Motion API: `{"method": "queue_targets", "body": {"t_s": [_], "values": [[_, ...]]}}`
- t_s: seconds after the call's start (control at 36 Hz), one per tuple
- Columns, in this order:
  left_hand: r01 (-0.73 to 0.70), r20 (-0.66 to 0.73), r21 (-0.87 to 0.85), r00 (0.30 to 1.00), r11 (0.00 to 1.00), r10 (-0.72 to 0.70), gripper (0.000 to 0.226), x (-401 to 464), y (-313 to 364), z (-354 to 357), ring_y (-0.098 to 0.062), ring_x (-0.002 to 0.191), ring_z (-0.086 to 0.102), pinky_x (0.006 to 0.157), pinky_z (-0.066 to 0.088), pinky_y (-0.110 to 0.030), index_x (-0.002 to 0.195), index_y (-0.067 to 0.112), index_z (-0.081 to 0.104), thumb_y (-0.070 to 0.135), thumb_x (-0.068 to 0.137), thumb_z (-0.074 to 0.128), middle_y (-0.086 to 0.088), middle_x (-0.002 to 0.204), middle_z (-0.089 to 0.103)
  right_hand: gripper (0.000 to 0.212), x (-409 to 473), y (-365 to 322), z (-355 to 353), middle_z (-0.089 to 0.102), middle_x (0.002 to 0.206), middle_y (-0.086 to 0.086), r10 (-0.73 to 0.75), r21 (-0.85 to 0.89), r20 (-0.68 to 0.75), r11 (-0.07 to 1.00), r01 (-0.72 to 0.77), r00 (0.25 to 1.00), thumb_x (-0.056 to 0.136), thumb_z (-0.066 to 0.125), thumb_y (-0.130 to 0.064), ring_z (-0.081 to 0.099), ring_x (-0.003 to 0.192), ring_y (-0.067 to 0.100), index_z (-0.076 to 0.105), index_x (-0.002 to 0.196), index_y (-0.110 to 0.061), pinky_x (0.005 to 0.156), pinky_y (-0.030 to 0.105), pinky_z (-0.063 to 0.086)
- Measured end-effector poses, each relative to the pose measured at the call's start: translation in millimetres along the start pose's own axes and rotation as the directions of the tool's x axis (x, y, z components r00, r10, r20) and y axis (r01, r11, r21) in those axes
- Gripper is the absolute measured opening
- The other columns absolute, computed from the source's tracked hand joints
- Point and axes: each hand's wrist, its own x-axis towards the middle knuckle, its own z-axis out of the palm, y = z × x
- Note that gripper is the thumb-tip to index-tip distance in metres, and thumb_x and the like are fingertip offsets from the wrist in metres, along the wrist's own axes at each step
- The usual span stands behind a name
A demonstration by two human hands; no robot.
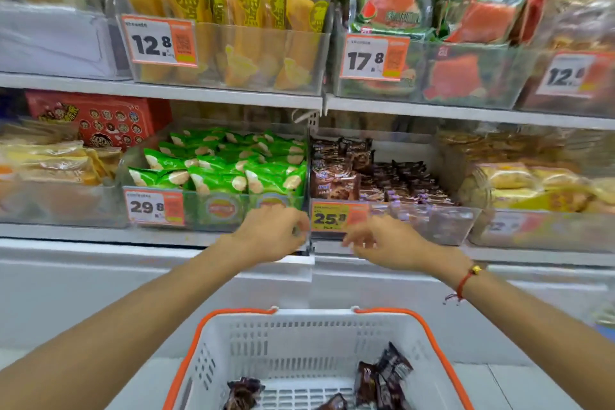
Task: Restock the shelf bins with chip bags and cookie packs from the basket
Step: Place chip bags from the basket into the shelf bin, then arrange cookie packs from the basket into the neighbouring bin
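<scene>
White basket with orange rim and handles sits low centre; in it a few dark brown cookie packs, along its near and right side, most of the floor bare. Lower shelf: clear bin tagged 29.8 is packed full with green chip bags. Just right of it, clear bin tagged 25.8 holds brown cookie packs, piled at back and left, front right part see-through. Left hand at the front lower edge of the green bin, fingers curled loosely, holding nothing visible. Right hand just below the 25.8 price tag, fingers spread and relaxed, empty. Upper shelf bins hold yellow and red snack packs.
</scene>
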Motion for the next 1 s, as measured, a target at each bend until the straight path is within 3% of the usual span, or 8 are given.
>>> {"method": "queue_targets", "body": {"t_s": [0.11, 0.25, 0.36, 0.47, 0.69, 0.78, 0.83, 1.0], "values": [[0.017, 0.138, -0.096, 0.990, 0.995, -0.004, 0.026, -14.8, 17.6, 65.6, -0.016, 0.111, 0.058, 0.087, 0.043, -0.029, 0.116, 0.032, 0.064, 0.035, 0.093, 0.052, 0.010, 0.117, 0.065, 0.023, -30.9, 30.7, 65.7, 0.070, 0.102, 0.000, 0.093, 0.053, 0.165, 0.993, -0.103, 0.982, 0.089, 0.058, -0.019, 0.063, 0.089, 0.015, 0.072, 0.106, -0.024, 0.082, 0.026, 0.048], [0.073, 0.345, -0.167, 0.939, 0.983, -0.011, 0.025, -31.0, 24.6, 159.0, -0.014, 0.109, 0.059, 0.096, 0.044, -0.033, 0.116, 0.032, 0.064, 0.036, 0.095, 0.051, 0.014, 0.121, 0.063, 0.030, -62.5, 60.8, 156.5, 0.060, 0.130, -0.005, 0.150, 0.096, 0.281, 0.978, -0.183, 0.948, 0.091, 0.050, -0.013, 0.059, 0.103, 0.014, 0.071, 0.109, -0.024, 0.077, 0.017, 0.037], [0.115, 0.500, -0.199, 0.866, 0.973, 0.000, 0.027, -38.4, 26.9, 225.0, -0.015, 0.110, 0.059, 0.093, 0.046, -0.029, 0.119, 0.025, 0.065, 0.030, 0.096, 0.052, 0.009, 0.125, 0.062, 0.034, -71.8, 79.3, 219.8, 0.061, 0.128, -0.004, 0.175, 0.131, 0.410, 0.960, -0.247, 0.895, 0.092, 0.045, -0.009, 0.058, 0.109, 0.019, 0.070, 0.112, -0.020, 0.079, 0.022, 0.042], [0.147, 0.628, -0.204, 0.778, 0.968, 0.014, 0.031, -44.2, 26.3, 283.4, -0.017, 0.119, 0.055, 0.096, 0.044, -0.030, 0.127, 0.018, 0.061, 0.024, 0.099, 0.049, 0.003, 0.133, 0.058, 0.029, -70.4, 91.9, 270.2, 0.062, 0.124, 0.002, 0.163, 0.097, 0.504, 0.965, -0.243, 0.848, 0.096, 0.047, -0.013, 0.060, 0.089, 0.019, 0.065, 0.118, -0.020, 0.075, 0.031, 0.050], [0.224, 0.759, -0.152, 0.650, 0.963, -0.031, 0.046, -42.6, 14.6, 385.0, -0.025, 0.132, 0.043, 0.106, 0.038, -0.036, 0.143, 0.012, 0.041, 0.027, 0.100, 0.044, -0.008, 0.147, 0.041, 0.043, -49.6, 100.6, 353.8, 0.040, 0.143, 0.012, 0.096, 0.005, 0.553, 0.993, -0.119, 0.827, 0.097, 0.046, -0.009, 0.040, 0.130, 0.032, 0.041, 0.139, -0.008, 0.101, 0.040, 0.042], [0.287, 0.766, -0.204, 0.642, 0.936, -0.030, 0.036, -47.3, 16.6, 407.6, -0.029, 0.118, 0.053, 0.085, 0.042, -0.032, 0.127, 0.014, 0.048, 0.033, 0.097, 0.051, -0.006, 0.120, 0.057, 0.057, -51.0, 102.7, 381.7, 0.023, 0.155, 0.011, 0.075, -0.055, 0.551, 0.997, -0.054, 0.831, 0.098, 0.046, -0.014, 0.024, 0.141, 0.031, 0.022, 0.149, -0.007, 0.112, 0.041, 0.029], [0.343, 0.743, -0.224, 0.666, 0.912, -0.067, 0.035, -51.8, 20.4, 416.1, -0.027, 0.111, 0.056, 0.082, 0.043, -0.032, 0.123, 0.017, 0.049, 0.037, 0.095, 0.055, -0.003, 0.114, 0.055, 0.060, -51.7, 102.7, 392.4, 0.019, 0.156, 0.011, 0.081, -0.145, 0.531, 0.989, -0.004, 0.843, 0.099, 0.044, -0.024, 0.019, 0.142, 0.029, 0.017, 0.150, -0.007, 0.114, 0.042, 0.021], [0.333, 0.668, -0.238, 0.738, 0.912, -0.094, 0.049, -59.9, 23.3, 423.0, -0.020, 0.110, 0.055, 0.089, 0.046, -0.031, 0.131, 0.020, 0.048, 0.041, 0.089, 0.063, -0.002, 0.124, 0.056, 0.046, -41.0, 102.3, 398.5, 0.047, 0.123, 0.004, 0.044, -0.138, 0.379, 0.990, 0.009, 0.925, 0.086, 0.066, -0.027, 0.040, 0.118, 0.022, 0.044, 0.123, -0.011, 0.099, 0.033, 0.031]]}}
